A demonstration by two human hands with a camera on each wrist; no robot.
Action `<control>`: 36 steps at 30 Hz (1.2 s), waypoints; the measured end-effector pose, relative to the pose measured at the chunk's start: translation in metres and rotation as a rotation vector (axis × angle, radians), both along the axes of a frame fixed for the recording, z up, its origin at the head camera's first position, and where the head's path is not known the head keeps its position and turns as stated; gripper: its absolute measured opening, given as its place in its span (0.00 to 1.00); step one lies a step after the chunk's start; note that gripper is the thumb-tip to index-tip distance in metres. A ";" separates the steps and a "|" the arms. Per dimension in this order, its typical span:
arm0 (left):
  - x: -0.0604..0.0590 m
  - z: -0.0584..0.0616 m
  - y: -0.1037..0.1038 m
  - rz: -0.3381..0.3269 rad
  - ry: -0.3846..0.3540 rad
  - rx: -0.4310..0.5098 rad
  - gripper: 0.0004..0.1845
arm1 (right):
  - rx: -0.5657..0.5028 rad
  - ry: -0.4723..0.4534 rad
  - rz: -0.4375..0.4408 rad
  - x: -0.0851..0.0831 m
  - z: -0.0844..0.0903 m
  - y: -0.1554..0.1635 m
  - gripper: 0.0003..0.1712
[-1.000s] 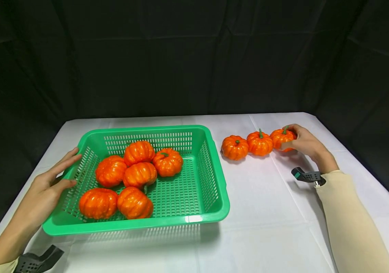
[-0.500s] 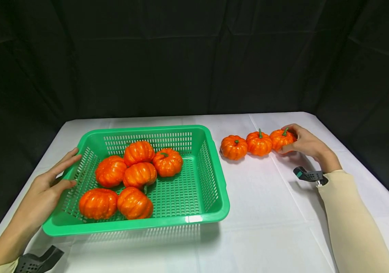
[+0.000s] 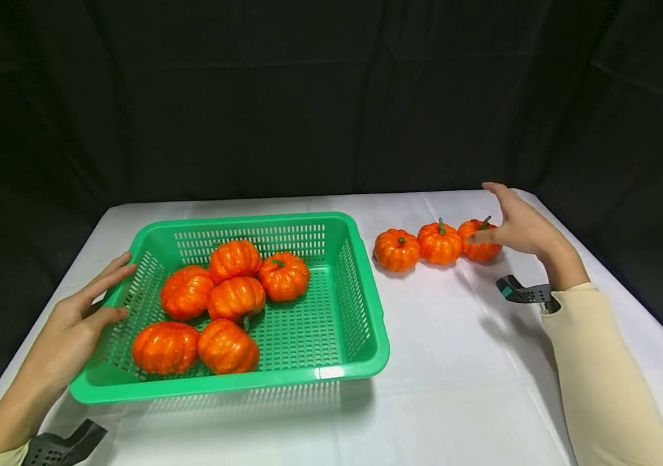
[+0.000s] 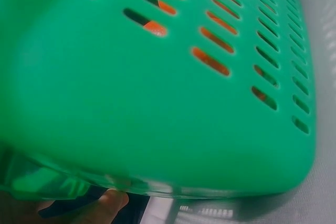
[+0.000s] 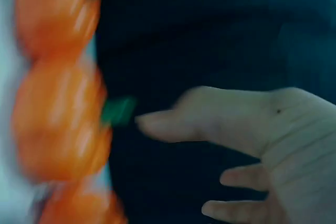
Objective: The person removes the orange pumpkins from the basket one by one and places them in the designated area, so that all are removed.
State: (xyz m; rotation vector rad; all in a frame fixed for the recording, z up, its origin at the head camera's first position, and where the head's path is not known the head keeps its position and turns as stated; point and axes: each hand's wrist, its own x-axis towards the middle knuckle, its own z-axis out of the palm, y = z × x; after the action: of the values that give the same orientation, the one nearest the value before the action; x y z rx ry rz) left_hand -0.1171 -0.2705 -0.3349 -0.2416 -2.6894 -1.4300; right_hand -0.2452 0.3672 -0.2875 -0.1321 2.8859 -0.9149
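Observation:
Three small orange pumpkins stand in a row on the white table: left (image 3: 397, 250), middle (image 3: 439, 243), right (image 3: 478, 239). My right hand (image 3: 511, 223) hovers just above and beside the rightmost pumpkin, fingers spread, holding nothing; the right wrist view shows its empty palm (image 5: 262, 145) next to blurred pumpkins (image 5: 58, 119). A green slotted basket (image 3: 360, 304) holds several more pumpkins (image 3: 237, 298). My left hand (image 3: 83, 310) rests flat against the basket's left wall, whose outside (image 4: 157, 93) fills the left wrist view.
The white tablecloth (image 3: 453, 375) lies bare in front of and to the right of the basket. Black curtains close off the back and sides. The table's right edge runs near my right forearm (image 3: 599, 382).
My right hand let go of the rightmost pumpkin and lifted up and away with fingers spread. The pumpkin stays in the row. The left hand and basket have not moved.

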 end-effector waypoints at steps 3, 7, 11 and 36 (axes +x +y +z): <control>0.000 0.000 -0.002 0.003 0.007 -0.004 0.31 | -0.123 0.085 0.038 0.016 0.024 -0.038 0.54; -0.001 -0.001 -0.001 0.006 0.008 -0.011 0.31 | -0.352 0.089 0.212 0.041 0.049 -0.092 0.39; -0.002 0.001 0.002 0.012 0.002 -0.020 0.31 | -0.440 0.084 0.367 0.054 0.063 -0.136 0.35; 0.000 0.001 0.002 0.012 -0.005 -0.025 0.32 | -0.407 -0.196 0.519 0.019 0.034 -0.265 0.31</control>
State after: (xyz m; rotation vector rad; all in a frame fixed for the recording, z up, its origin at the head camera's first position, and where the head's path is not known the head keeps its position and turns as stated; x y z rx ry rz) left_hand -0.1175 -0.2684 -0.3337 -0.2243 -2.7094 -1.3966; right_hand -0.2265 0.1018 -0.2537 -0.7358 2.2735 -1.2879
